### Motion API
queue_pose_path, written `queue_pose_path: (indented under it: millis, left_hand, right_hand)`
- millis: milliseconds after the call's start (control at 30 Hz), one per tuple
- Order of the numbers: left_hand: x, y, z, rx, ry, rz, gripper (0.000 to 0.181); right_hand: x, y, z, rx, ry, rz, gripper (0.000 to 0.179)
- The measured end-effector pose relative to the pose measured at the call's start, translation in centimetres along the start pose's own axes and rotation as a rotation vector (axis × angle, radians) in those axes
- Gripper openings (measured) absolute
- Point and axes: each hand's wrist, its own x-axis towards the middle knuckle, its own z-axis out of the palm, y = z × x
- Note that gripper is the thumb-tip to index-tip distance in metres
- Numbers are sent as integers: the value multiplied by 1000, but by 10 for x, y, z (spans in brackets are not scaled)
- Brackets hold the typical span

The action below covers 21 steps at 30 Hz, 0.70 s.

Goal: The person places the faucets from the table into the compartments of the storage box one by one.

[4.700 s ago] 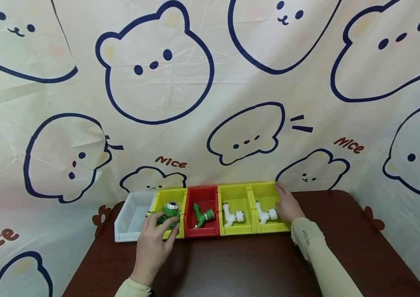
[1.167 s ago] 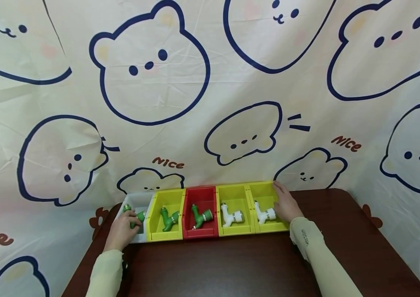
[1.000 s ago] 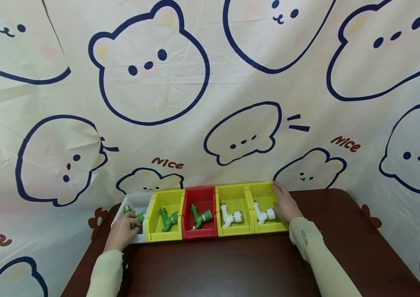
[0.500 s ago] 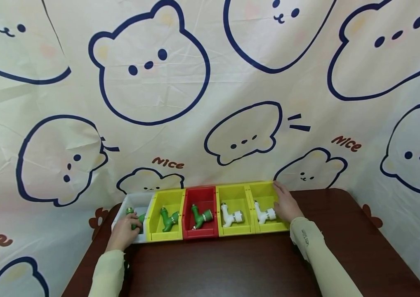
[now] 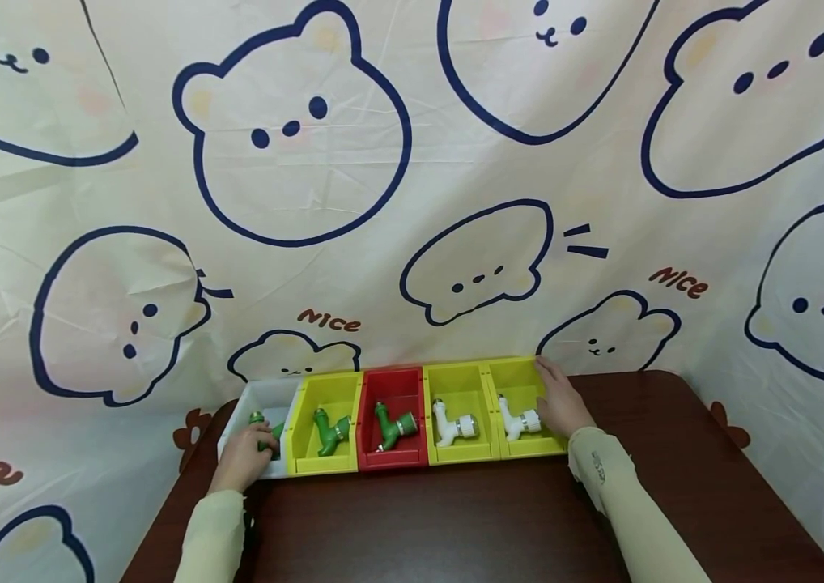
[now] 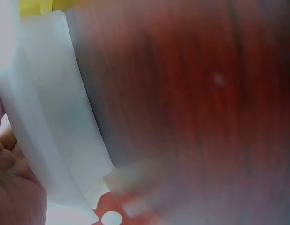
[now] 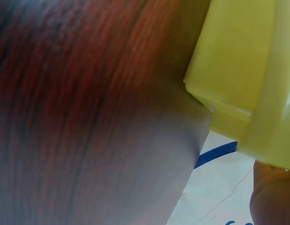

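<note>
My left hand (image 5: 243, 455) reaches into the white bin (image 5: 231, 437) at the left end of the row and grips a green tap (image 5: 257, 418), whose ends show past the fingers. In the left wrist view, part of the hand (image 6: 18, 187) shows behind the white bin's wall (image 6: 65, 103); the tap is hidden there. My right hand (image 5: 563, 401) rests along the right wall of the rightmost yellow bin (image 5: 528, 374), fingers extended toward its back corner. A white tap (image 5: 520, 419) lies inside that bin, near the thumb.
Between the end bins, a yellow bin (image 5: 342, 384) holds a green tap (image 5: 332, 433), a red bin (image 5: 399, 385) another green tap (image 5: 396, 427), and another yellow bin (image 5: 461, 379) a white tap (image 5: 453, 425). The row stands on a dark wooden table (image 5: 412, 526) before a patterned curtain (image 5: 485, 178).
From the left yellow bin, my left hand has moved left to the white bin. A green tap now lies in that yellow bin. Lately the gripped tap has shifted slightly downward; my right hand stays put.
</note>
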Motion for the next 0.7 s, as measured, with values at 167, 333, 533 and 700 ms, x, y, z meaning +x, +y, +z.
queue_pose_path:
  millis: [167,333,533,700]
  left_hand:
    - [1,3,-1,4,-15,-19,24]
    - [2,2,-1,3,-26,-27,25]
    - [3,0,-1,-15,-27,-36,26]
    - [2,0,-1,-25,-21,-28,24]
  right_hand:
    - [0,0,-1,3,-7,8,71]
    - [1,-1,-1,4,-14,19,71]
    - [2,0,0,-2,-13,24,70]
    - [2,1,0,-3,-10,19,71]
